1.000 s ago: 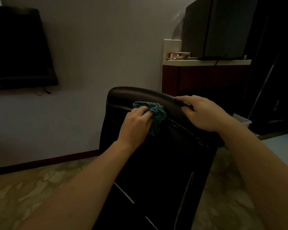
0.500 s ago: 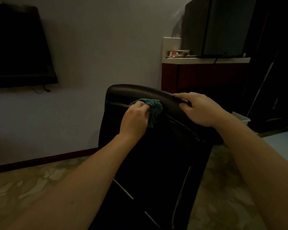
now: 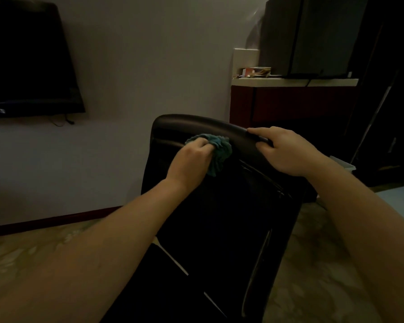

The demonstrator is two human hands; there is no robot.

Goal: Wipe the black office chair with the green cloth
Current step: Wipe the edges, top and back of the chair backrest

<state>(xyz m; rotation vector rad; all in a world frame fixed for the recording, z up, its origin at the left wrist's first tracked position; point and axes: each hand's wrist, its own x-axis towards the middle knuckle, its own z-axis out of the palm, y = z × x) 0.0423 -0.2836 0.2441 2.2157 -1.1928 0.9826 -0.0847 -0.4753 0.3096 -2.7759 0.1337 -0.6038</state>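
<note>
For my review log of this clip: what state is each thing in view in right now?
green cloth, bunched up, pressed against the chair's upper backrest.
left hand, gripping the cloth.
right hand, gripping the backrest's top edge.
black office chair, steadied at the top, being wiped.
wall television, screen dark.
screen on the counter, dark.

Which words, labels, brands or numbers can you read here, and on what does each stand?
None can be read.
On the red-and-white box on the counter: any print is too blurred.
On the wall-mounted television: a pale mark near its lower edge, too small to read.
On the black office chair and green cloth: no lettering shows.
</note>
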